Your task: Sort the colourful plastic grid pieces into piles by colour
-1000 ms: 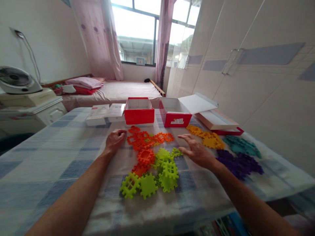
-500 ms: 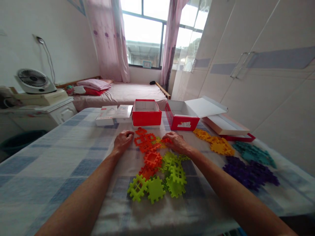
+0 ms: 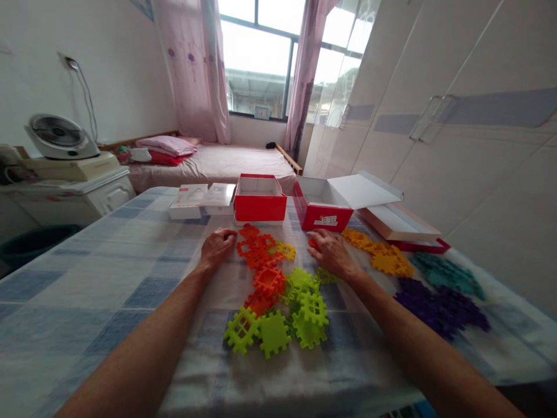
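My left hand (image 3: 219, 247) rests on the tablecloth in a loose fist, with no piece showing in it. Just to its right is a heap of orange interlocking tiles (image 3: 270, 280) with toothed edges. My right hand (image 3: 328, 251) is closed on a red-orange interlocking tile (image 3: 313, 244), mostly covered by the fingers. Between the hands, a yellow tile (image 3: 286, 251) lies against the orange heap. Lime-green tiles (image 3: 275, 334) spread nearer to me, one of them close below my right wrist.
Behind the tiles stand a red box (image 3: 260, 210) and another open red box (image 3: 327, 219). White boxes (image 3: 188, 210) lie left of them. On the right are yellow-orange tiles (image 3: 389, 260), teal tiles (image 3: 448, 273), purple tiles (image 3: 441, 307) and a box lid (image 3: 400, 223).
My right hand has moved right, away from the orange heap, taking a red-orange tile along and uncovering the yellow tile. My left hand has stayed in place.
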`<state>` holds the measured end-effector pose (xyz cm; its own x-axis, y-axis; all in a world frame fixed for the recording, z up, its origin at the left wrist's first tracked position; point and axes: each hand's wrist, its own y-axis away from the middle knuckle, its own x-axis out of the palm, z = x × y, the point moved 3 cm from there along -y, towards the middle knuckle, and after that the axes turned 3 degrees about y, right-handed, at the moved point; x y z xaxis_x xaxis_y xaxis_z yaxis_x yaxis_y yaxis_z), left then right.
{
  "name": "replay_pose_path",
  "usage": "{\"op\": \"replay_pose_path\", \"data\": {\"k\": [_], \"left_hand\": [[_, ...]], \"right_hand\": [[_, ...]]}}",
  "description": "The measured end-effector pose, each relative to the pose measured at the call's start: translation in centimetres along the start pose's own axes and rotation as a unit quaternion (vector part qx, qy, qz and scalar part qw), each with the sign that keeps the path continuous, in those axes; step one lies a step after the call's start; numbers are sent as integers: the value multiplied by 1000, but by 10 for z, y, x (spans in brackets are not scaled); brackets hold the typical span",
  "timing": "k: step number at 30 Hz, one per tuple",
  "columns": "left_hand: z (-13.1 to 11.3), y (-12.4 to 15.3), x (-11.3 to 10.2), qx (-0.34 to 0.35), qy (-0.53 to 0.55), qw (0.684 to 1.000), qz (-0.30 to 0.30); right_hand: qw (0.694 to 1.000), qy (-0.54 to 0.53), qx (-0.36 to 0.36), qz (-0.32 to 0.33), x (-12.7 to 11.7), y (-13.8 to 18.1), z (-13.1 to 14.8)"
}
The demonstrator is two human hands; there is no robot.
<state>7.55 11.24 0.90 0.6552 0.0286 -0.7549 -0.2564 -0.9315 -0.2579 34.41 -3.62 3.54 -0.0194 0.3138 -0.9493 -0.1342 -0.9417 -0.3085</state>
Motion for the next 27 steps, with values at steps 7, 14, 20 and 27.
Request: {"op": "replay_pose_path", "data": {"k": [7,14,20,27], "left_hand": [[1,0,-1,7,3,1000,-1],[2,0,-1,7,9,1000,7],[4,-1,-1,13,8,1000,2],[3,-1,0,12,1,1000,-2]], "right_hand": [[992,-61,-78,75,15,-6,54],[999,-42,6,-6,-16,3,14],[974,112,195,-20,-46,26,-93],[990,33,133,-21,-44,29,-93]]}}
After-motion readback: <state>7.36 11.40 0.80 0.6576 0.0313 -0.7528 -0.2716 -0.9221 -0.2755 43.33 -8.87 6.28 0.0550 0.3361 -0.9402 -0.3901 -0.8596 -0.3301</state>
